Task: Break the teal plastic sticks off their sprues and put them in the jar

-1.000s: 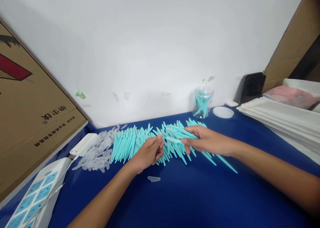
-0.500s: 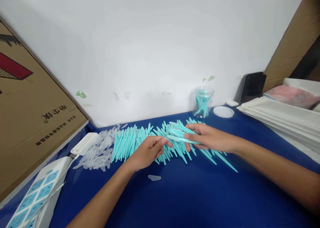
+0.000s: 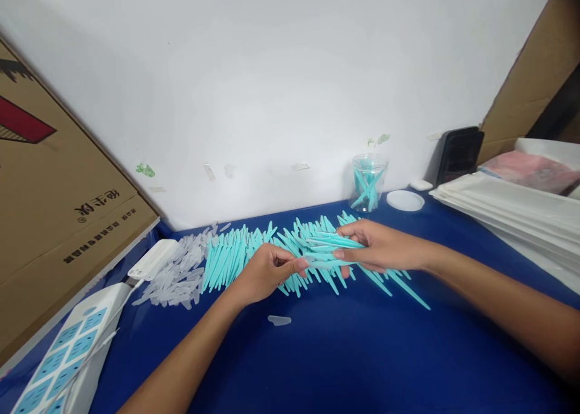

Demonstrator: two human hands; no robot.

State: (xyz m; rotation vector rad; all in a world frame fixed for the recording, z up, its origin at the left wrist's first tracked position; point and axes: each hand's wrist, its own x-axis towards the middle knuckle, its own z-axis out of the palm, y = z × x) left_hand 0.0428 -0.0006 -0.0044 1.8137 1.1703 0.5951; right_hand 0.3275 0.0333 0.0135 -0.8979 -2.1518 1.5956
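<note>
Head view: the right hand (image 3: pixel 378 245) clasps a fanned bundle of slim turquoise plastic sticks (image 3: pixel 333 240) above the blue tabletop (image 3: pixel 362 353), likely leaving tips free for the left hand (image 3: pixel 267 274), pinched narrow there, exact grip unclear. They look tapered, pale-tipped; a matching turquoise heap (image 3: pixel 229 260) lies behind, beside frosted translucent plastic slivers (image 3: pixel 174 286).

Slim turquoise sticks (image 3: pixel 334 240) — bundled, sideways — lie in the right fingers (image 3: pixel 345 255).

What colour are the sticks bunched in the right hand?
The sticks in the right hand are turquoise; the head view shows it best.
</note>
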